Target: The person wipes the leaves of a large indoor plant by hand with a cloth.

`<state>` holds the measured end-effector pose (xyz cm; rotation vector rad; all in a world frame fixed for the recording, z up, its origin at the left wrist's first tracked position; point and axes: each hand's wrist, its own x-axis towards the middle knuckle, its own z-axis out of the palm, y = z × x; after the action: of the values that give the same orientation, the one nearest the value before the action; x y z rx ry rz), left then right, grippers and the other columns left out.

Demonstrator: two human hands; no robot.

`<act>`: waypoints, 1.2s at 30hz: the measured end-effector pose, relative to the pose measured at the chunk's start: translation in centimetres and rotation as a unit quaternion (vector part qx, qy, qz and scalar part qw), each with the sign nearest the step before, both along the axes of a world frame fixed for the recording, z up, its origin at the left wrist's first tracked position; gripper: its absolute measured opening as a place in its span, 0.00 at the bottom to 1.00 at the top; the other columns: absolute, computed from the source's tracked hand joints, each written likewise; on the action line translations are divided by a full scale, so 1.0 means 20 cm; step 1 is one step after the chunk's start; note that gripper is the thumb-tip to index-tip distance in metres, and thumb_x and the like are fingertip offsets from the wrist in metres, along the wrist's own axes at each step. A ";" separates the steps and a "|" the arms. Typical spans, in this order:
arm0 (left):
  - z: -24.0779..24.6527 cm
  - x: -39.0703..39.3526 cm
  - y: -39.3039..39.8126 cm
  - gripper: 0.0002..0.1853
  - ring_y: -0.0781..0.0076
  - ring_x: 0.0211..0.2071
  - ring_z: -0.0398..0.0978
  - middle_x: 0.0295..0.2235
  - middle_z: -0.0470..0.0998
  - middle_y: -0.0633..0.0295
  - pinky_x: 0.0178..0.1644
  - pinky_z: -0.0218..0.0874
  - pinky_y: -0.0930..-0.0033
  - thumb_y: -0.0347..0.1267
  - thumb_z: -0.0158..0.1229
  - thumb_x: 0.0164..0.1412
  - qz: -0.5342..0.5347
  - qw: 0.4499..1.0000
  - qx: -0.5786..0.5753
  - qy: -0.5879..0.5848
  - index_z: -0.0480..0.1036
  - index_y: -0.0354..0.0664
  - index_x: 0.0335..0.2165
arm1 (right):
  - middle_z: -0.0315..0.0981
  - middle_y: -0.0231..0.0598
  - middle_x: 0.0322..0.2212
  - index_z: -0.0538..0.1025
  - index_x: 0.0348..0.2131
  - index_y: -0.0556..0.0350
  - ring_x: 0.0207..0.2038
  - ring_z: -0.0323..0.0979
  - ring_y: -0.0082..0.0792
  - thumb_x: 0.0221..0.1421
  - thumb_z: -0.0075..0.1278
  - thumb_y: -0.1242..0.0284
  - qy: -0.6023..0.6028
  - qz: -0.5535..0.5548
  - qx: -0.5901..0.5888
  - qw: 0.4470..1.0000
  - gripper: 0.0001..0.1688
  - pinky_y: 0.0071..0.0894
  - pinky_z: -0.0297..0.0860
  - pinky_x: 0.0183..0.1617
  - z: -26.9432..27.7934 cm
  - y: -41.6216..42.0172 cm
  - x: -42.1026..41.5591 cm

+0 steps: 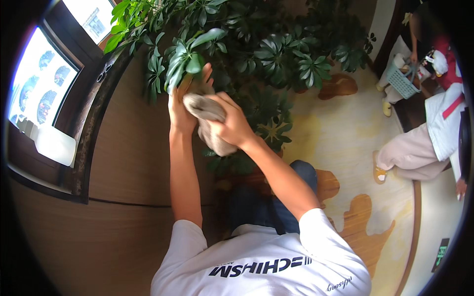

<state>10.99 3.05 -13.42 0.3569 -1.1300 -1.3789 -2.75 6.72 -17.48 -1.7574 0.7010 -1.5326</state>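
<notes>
My right hand [232, 121] grips a bunched grey-beige cloth [218, 138], and part of it hangs below the fingers. Close beside it, my left hand [181, 113] is raised against a glossy green leaf cluster [181, 68] of an umbrella plant. Some of its fingers stretch up behind the cloth; leaves and cloth hide the rest, so a grip on the leaves cannot be made out. The cloth is up against the left palm at the base of this cluster. Darker foliage [274, 51] of the plant spreads behind both hands.
To the left, a white plastic bottle [55, 144] stands by the window on a dark sill [83, 155]. Wood-look wall panelling [126, 159] runs below. On the right, a person in pale trousers [414, 151] is near another person holding a light-blue basket [401, 81]. Patterned flooring [344, 129] lies between.
</notes>
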 end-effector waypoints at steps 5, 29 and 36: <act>-0.47 0.14 0.24 0.22 0.60 0.48 0.72 0.44 0.76 0.52 0.58 0.59 0.57 0.44 0.41 0.68 0.271 0.956 0.112 -0.002 0.69 0.35 0.45 | 0.76 0.40 0.37 0.74 0.46 0.61 0.37 0.75 0.29 0.52 0.56 0.67 -0.260 0.070 0.386 0.882 0.23 0.29 0.70 0.44 -0.34 0.19 -0.27; -0.65 -0.05 0.22 0.09 0.72 0.35 0.76 0.37 0.76 0.60 0.36 0.67 0.73 0.34 0.51 0.66 0.032 0.968 0.249 0.020 0.69 0.39 0.38 | 0.76 0.41 0.38 0.73 0.46 0.64 0.38 0.75 0.32 0.56 0.53 0.70 -0.153 -0.017 0.357 0.921 0.20 0.32 0.72 0.43 -0.21 0.25 -0.45; -0.70 -0.26 0.34 0.19 0.68 0.48 0.70 0.47 0.72 0.58 0.54 0.61 0.62 0.42 0.43 0.69 0.001 0.949 0.253 0.186 0.67 0.37 0.47 | 0.69 0.53 0.43 0.72 0.47 0.64 0.45 0.71 0.53 0.47 0.53 0.73 0.237 -0.227 0.034 0.944 0.26 0.40 0.67 0.50 -0.27 0.20 -0.22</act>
<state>5.73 9.93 -27.45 0.4388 -0.4558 -1.6462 -7.11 10.76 -22.88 -2.0265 1.4665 -1.3391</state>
